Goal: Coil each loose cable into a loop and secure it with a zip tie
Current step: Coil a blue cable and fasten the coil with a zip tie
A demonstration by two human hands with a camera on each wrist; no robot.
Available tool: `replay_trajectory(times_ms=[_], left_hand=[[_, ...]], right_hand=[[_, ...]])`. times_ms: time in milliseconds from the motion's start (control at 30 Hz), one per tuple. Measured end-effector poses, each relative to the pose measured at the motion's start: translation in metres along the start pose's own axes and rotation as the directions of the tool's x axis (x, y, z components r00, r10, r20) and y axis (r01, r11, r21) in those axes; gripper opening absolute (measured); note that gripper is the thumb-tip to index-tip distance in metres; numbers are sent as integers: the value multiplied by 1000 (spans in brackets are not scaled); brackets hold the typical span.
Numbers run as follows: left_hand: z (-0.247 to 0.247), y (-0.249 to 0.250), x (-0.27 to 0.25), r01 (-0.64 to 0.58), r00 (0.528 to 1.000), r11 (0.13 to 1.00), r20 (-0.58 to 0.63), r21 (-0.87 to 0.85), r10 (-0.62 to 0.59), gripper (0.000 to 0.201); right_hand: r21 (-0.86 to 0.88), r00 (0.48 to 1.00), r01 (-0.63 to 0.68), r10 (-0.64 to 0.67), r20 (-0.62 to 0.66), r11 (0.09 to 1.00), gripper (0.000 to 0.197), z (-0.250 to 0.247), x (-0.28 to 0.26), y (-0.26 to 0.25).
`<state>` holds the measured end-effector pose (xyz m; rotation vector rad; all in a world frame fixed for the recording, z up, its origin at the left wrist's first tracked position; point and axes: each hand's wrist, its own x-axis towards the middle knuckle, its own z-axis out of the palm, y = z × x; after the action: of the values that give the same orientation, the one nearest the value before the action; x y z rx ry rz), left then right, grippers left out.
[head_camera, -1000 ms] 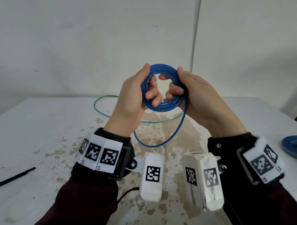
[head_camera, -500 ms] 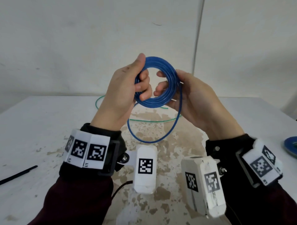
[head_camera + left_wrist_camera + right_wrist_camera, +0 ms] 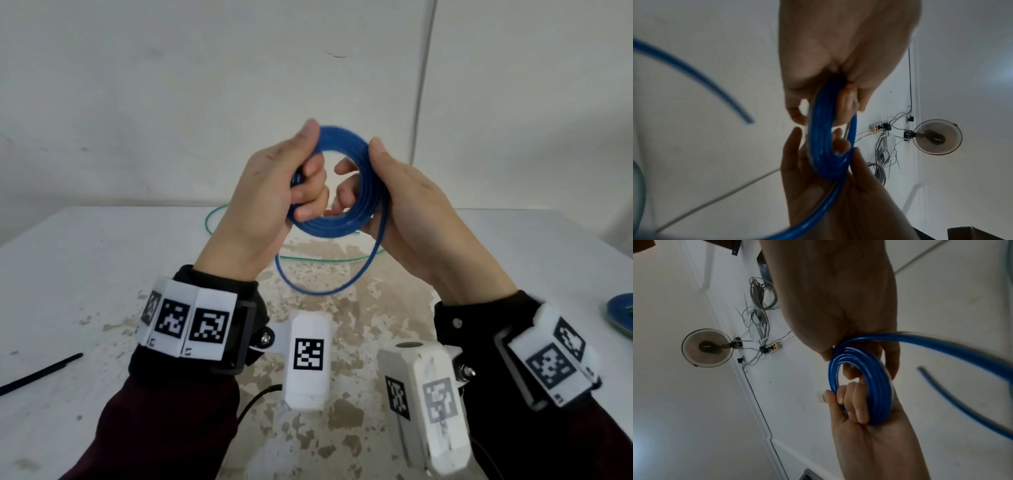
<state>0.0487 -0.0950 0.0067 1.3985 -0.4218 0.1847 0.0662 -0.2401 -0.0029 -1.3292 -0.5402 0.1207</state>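
Note:
A blue cable (image 3: 356,150) wound into a coil of several turns hangs in the air above the table, held between both hands. My left hand (image 3: 274,195) grips the coil's left side, fingers curled through the ring. My right hand (image 3: 397,202) grips the right side, thumb on top. One loose blue strand (image 3: 329,291) droops below the coil in a wide loop. In the left wrist view the coil (image 3: 824,146) runs edge-on between the two hands. The right wrist view shows the coil (image 3: 863,386) with fingers through it. A green cable (image 3: 308,258) lies loose on the table behind the hands.
A black zip tie (image 3: 37,375) lies at the table's left edge. A blue round object (image 3: 621,313) sits at the right edge. The white table (image 3: 85,274) has a worn, stained middle. A wall stands close behind.
Both hands have lifted the coil slightly and turned it more edge-on. The hanging blue loop has grown shorter as more cable joined the coil.

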Motion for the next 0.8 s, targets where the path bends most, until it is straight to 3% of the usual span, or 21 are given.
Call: replay_trajectory(times_ms=[67, 167, 300, 433, 567, 667, 800], left_hand=[[2, -2, 1, -42, 999, 997, -26, -59, 40, 43], [3, -4, 2, 4, 999, 996, 37, -94, 0, 44], [1, -4, 2, 116, 983, 992, 138, 48, -121, 44], [1, -3, 0, 53, 997, 996, 51, 74, -57, 41], [2, -3, 0, -13, 999, 996, 42, 87, 9, 40], [0, -4, 0, -40, 999, 990, 30, 134, 36, 40], [-1, -6, 1, -36, 999, 998, -11, 52, 37, 40]], right_hand=[[38, 1000, 2, -2, 11, 999, 41, 0, -1, -2], [105, 1000, -13, 12, 4, 994, 42, -1, 0, -4], [-20, 997, -70, 69, -37, 997, 43, -3, 1, -2], [50, 994, -30, 35, -102, 998, 35, 1, 1, -2], [-58, 995, 42, -47, -88, 997, 33, -8, -1, -4], [-110, 999, -26, 21, -44, 994, 36, -10, -3, -7], [-15, 997, -81, 81, 4, 997, 45, -5, -2, -6]])
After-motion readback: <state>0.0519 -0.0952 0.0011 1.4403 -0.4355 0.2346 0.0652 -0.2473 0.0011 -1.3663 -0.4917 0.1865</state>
